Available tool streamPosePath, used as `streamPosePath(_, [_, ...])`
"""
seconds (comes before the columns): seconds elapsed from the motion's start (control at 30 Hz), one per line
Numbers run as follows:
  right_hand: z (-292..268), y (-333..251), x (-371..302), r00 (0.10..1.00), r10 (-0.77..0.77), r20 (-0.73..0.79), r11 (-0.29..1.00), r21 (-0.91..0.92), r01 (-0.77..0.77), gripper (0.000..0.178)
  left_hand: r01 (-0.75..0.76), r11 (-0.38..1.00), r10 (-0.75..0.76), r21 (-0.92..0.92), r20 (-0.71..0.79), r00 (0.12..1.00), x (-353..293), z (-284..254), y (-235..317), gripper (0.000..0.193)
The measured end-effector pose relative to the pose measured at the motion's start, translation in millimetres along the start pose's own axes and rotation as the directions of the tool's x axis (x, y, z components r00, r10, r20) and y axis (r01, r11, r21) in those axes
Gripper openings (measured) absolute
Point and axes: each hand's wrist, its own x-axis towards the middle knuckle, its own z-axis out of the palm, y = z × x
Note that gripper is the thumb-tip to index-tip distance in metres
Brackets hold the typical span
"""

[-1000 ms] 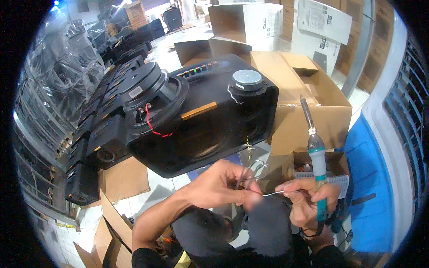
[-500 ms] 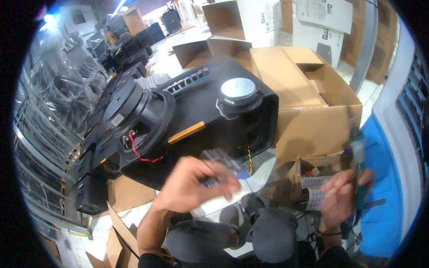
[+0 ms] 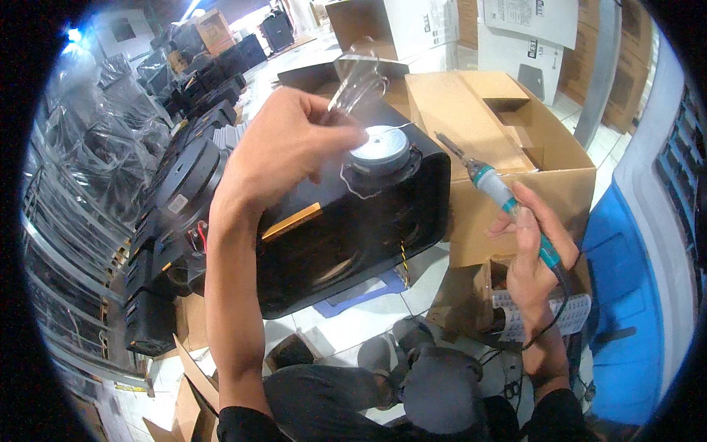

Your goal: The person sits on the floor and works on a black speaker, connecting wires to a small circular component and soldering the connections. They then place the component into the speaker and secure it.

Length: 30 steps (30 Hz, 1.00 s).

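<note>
My right hand (image 3: 541, 247) grips a soldering iron (image 3: 497, 193) with a grey and turquoise handle, its metal tip pointing up and left. My left hand (image 3: 287, 147) is closed on a clear tube with loops of thin silvery wire (image 3: 357, 82), blurred in part. It hovers over a black speaker cabinet (image 3: 353, 228), close beside a small speaker driver with a silver magnet (image 3: 381, 144). A pale wire hangs from that driver. The larger black woofer (image 3: 188, 177) sits magnet up to the left, partly behind my left arm, with a red wire at its side.
An orange-yellow bar (image 3: 292, 222) lies on the cabinet. Beyond my right hand stands an open cardboard box (image 3: 530, 202), with a blue plastic panel (image 3: 626, 295) farther right. The soldering iron's cord runs down past my wrist. Several black speaker cabinets line the left.
My left hand has risen away from my lap to above the small driver, with the clear tube now showing in it. The right hand has moved up and left, turning the soldering iron's tip inward.
</note>
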Motion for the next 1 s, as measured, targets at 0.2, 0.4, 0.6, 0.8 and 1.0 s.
streamPosePath(0.2, [7.0,1.6,9.2,1.000,-0.005,0.006,1.000,0.011,0.005,0.028,0.028,0.999,-0.026,0.029,-0.077,0.997,10.5,5.2,3.4,0.022])
streamPosePath(0.4, [9.0,2.1,9.1,1.000,-0.005,0.014,1.000,-0.004,0.006,0.028,-0.027,0.997,0.036,0.069,-0.128,0.991,13.1,11.8,4.1,0.020])
streamPosePath(0.6, [12.0,2.7,10.2,1.000,0.000,0.002,1.000,0.000,0.000,0.027,-0.111,0.987,0.127,0.119,-0.136,0.983,14.9,16.0,9.4,0.025])
streamPosePath(0.8, [12.7,2.3,11.1,1.000,-0.016,0.009,1.000,-0.004,0.016,0.027,-0.095,0.982,0.115,0.162,-0.117,0.986,13.8,19.2,17.0,0.028])
streamPosePath(1.0, [14.1,4.2,11.4,1.000,-0.018,0.017,1.000,0.024,0.018,0.027,-0.084,0.974,0.111,0.209,-0.121,0.986,13.9,21.4,19.2,0.030])
